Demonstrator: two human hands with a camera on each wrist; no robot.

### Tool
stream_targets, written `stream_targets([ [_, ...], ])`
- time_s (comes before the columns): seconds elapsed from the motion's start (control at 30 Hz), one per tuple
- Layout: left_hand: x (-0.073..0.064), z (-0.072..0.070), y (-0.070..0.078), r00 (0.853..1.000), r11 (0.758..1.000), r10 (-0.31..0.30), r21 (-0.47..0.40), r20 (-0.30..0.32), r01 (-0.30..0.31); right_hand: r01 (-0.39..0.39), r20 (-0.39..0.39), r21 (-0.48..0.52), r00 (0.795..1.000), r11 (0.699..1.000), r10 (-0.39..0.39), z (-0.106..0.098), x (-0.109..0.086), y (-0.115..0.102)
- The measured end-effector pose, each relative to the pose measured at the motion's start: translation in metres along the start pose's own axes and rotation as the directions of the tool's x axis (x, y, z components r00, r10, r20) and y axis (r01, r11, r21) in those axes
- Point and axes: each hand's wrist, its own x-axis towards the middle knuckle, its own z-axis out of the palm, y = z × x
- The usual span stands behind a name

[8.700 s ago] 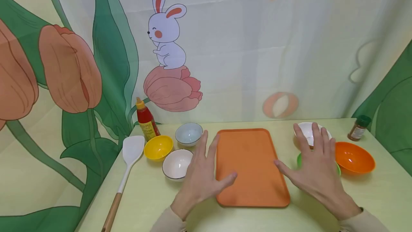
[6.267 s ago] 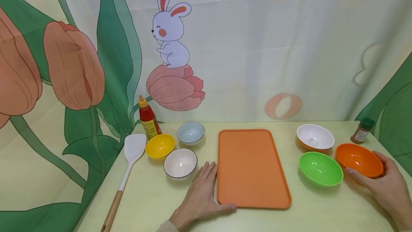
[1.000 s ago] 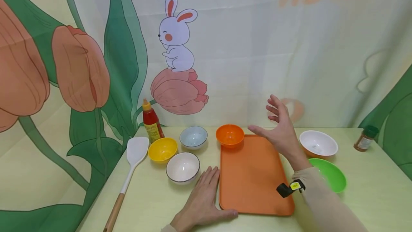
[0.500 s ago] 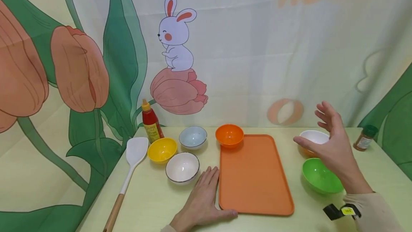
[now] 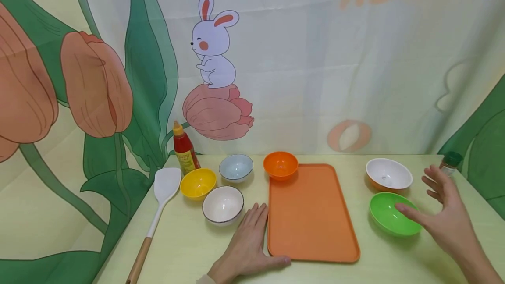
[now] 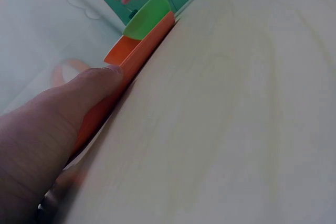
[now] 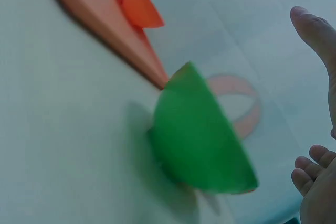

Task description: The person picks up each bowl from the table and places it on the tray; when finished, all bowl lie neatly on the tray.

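Observation:
My left hand (image 5: 248, 244) rests at the lower left corner of the orange tray (image 5: 313, 218), its thumb along the near edge and its fingers by the left side. In the left wrist view the thumb (image 6: 100, 85) touches the tray's rim. An orange bowl (image 5: 281, 165) sits on the tray's far left corner. My right hand (image 5: 449, 218) hovers just right of the green bowl (image 5: 388, 218), thumb and fingers spread apart with nothing between them. In the right wrist view the green bowl (image 7: 197, 135) stands apart from that hand's fingers.
Right of the tray are a white bowl (image 5: 388, 172) and a green-capped jar (image 5: 451, 161), partly behind my right hand. On the left stand a yellow bowl (image 5: 198, 183), a light blue bowl (image 5: 236, 168), a dark-rimmed white bowl (image 5: 223, 204), a sauce bottle (image 5: 184, 149) and a spatula (image 5: 158, 209).
Earlier, the orange bowl went from the right side to the tray's far left corner. Since then my right hand has swung back right and down beside the green bowl. My left hand stays put.

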Motion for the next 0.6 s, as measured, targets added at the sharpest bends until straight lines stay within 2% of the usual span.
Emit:
stream_targets([
  [0.3, 0.002, -0.003, 0.000, 1.000, 1.000, 0.002, 0.004, -0.008, -0.002, -0.058, 0.066, -0.013, 0.996, 0.998, 0.058, 0.012, -0.022, 0.030],
  [0.6, -0.001, 0.000, 0.000, 1.000, 1.000, -0.007, -0.004, -0.001, 0.007, -0.090, 0.141, -0.081, 0.985, 0.993, 0.101, 0.021, -0.032, 0.041],
])
